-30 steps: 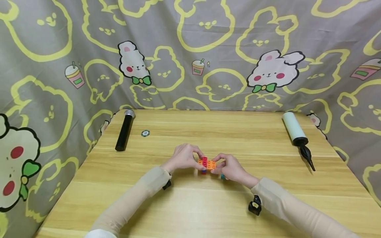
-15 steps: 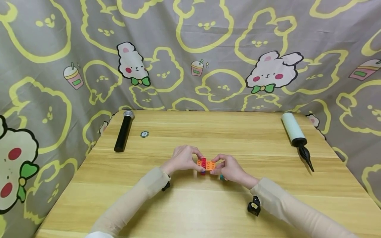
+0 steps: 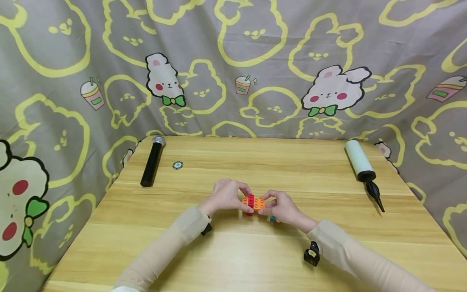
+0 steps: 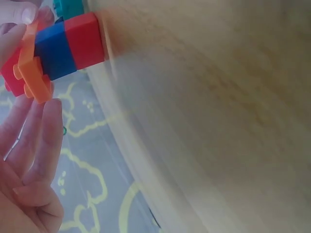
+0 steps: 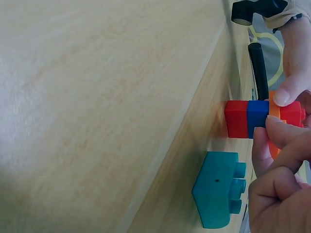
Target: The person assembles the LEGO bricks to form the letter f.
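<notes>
Both hands hold one small stack of toy building bricks over the middle of the table. At its bottom is a red brick (image 5: 236, 119), with a blue brick (image 5: 257, 116) above it. An orange brick (image 3: 259, 203) lies across the blue one, and another red brick (image 3: 251, 200) sits on top. My left hand (image 3: 227, 196) pinches the stack from the left, thumb on the near side. From the right, my right hand (image 3: 285, 207) pinches the orange brick's end. A teal brick (image 5: 216, 189) rests on the table below my right hand, mostly hidden in the head view.
A black microphone (image 3: 152, 162) lies at the back left of the wooden table (image 3: 233, 251), beside a round chip (image 3: 178, 165). At the back right lies a pale hand pump (image 3: 359, 160) with a black nozzle. A patterned curtain (image 3: 204, 36) surrounds the table's back and sides.
My left thumb has shifted slightly down the near side of the stack and now covers the blue brick in the head view. Both hands keep their grip; the head view drifts slightly.
</notes>
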The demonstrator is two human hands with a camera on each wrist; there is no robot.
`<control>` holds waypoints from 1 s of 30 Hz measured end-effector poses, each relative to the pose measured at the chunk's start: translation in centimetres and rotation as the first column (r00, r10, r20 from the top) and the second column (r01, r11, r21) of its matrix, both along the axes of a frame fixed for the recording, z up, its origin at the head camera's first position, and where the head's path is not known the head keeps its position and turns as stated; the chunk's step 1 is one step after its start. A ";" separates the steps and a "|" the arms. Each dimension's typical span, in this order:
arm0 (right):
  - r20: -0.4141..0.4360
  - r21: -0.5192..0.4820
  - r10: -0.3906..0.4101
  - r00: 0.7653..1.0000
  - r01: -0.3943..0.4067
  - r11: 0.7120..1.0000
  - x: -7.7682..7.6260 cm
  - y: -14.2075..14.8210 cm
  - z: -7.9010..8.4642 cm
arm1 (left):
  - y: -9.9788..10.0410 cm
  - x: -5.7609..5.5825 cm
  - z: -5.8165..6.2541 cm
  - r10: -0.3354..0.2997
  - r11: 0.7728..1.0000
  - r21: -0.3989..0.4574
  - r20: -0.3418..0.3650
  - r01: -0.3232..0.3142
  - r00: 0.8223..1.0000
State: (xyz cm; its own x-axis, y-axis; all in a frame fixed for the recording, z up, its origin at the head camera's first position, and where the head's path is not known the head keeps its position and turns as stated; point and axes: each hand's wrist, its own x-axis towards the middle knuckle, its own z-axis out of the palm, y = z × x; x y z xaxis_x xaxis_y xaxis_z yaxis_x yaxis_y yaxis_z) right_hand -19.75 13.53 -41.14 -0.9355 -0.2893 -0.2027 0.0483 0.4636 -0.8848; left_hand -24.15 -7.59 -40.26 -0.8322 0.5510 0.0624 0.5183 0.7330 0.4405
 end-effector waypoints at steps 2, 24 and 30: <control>0.004 -0.003 0.001 1.000 -0.001 1.000 0.0 0.0 0.0 | 0.0 0.0 -0.1 -0.005 1.000 0.002 -0.003 0.005 1.000; 0.018 0.043 -0.021 1.000 0.020 0.999 -0.4 3.9 0.8 | 0.0 0.1 -0.2 0.028 1.000 0.006 0.006 -0.028 1.000; 0.042 0.038 -0.018 0.999 0.016 0.999 0.2 5.4 0.2 | 0.0 0.1 -0.2 0.030 1.000 -0.005 0.003 -0.030 1.000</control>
